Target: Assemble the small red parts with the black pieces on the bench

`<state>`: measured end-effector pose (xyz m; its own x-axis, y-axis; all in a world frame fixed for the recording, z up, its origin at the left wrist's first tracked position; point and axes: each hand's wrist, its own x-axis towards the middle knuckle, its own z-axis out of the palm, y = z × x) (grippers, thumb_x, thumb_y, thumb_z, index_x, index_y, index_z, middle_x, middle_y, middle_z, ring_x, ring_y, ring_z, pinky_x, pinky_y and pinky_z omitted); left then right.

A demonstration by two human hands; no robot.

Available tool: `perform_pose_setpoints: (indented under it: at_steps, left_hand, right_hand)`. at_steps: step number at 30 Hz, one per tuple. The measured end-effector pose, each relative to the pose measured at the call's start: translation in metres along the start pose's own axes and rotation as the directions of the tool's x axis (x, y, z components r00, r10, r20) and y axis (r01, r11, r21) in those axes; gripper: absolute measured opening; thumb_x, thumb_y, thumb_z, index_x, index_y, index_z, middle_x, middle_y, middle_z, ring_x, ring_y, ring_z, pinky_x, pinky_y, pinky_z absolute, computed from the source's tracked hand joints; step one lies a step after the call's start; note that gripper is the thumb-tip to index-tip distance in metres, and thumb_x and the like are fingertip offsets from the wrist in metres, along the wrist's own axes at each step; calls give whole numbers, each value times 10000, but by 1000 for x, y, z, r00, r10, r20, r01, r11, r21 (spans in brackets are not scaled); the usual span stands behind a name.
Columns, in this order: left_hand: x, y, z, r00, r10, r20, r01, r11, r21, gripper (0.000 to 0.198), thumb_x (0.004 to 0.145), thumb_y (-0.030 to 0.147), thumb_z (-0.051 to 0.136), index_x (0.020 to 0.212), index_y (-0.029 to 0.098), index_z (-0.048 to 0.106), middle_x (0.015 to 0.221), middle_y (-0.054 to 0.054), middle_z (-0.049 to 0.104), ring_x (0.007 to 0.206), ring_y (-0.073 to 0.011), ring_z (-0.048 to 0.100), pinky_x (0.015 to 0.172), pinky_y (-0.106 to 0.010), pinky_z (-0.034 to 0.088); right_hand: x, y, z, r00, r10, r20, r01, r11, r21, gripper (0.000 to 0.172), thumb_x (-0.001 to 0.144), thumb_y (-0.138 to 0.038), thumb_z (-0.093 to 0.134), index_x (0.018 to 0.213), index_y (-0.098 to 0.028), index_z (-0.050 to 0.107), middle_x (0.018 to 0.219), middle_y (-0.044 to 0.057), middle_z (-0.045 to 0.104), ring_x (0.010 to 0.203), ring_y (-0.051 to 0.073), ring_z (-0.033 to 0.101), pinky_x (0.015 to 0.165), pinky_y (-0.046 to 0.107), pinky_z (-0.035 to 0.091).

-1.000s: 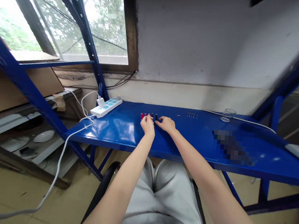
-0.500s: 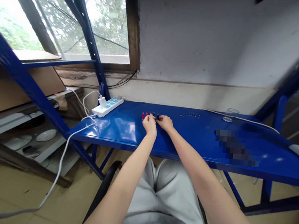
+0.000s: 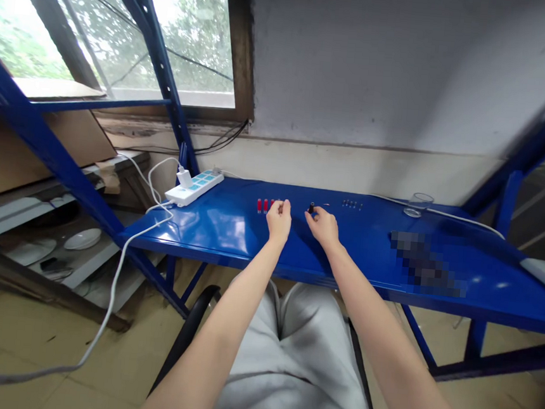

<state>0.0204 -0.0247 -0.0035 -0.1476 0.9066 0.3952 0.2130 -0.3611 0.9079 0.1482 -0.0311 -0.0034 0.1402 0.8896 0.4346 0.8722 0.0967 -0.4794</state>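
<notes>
A black tube (image 3: 311,206) is gripped by the right hand (image 3: 324,225), to the right of the red tubes (image 3: 265,206) on the worktop (image 3: 239,195). The left hand (image 3: 279,221) is held just beside the red tubes; whether anything is pinched in it cannot be told. Well to their right, a glass (image 3: 418,205) is placed.

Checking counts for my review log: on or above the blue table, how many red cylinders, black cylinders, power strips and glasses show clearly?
Red cylinders: 2
Black cylinder, in the right hand: 1
Power strip: 1
Glass: 1
Total: 5, leaving out anything partly hidden by the left hand
</notes>
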Motion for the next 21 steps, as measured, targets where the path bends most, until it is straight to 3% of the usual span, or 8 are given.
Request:
perform_pose_setpoints:
  at_steps: [2, 5, 8, 15, 21]
  left_hand:
    - [-4, 1, 3, 998, 61, 30, -62, 998, 22, 265, 851, 408, 400, 878, 182, 536, 618, 9, 540, 558, -93, 488, 579, -211, 380]
    - [-8, -2, 8, 962, 185, 201, -205, 975, 83, 271, 809, 348, 505, 1042, 212, 528, 652, 18, 568, 571, -97, 503, 598, -215, 389]
    - [-7, -8, 11, 932, 221, 286, -269, 953, 139, 235, 800, 285, 515, 1019, 216, 567, 732, -4, 604, 579, -99, 507, 601, -223, 395]
    - [-4, -10, 10, 952, 223, 211, -256, 956, 141, 182, 791, 223, 509, 953, 194, 586, 872, -40, 633, 629, -104, 536, 624, -228, 416]
    - [-3, -8, 10, 973, 111, 203, -110, 994, -15, 169, 796, 216, 494, 947, 177, 561, 864, -42, 634, 501, -65, 517, 516, -204, 422]
  right_hand:
    - [-3, 1, -1, 1000, -2, 16, 2, 1000, -17, 307, 842, -390, 411, 996, -215, 611, 623, 31, 640, 647, 184, 603, 540, 239, 340]
    - [-6, 0, -2, 999, -33, 35, 37, 995, -96, 291, 837, -365, 431, 1022, -223, 606, 756, 65, 675, 716, 199, 618, 584, 248, 368]
    - [-7, -1, -3, 997, -38, 74, 50, 983, -174, 276, 829, -329, 451, 1033, -230, 608, 832, 91, 680, 764, 221, 624, 615, 264, 388]
    - [-7, -2, -2, 998, -28, 65, 40, 983, -180, 281, 814, -315, 455, 1033, -249, 618, 847, 72, 683, 773, 213, 622, 636, 269, 405]
    - [-8, -3, -5, 998, 38, -40, -37, 999, 8, 343, 798, -347, 448, 1099, -240, 572, 702, 20, 664, 744, 200, 616, 629, 258, 403]
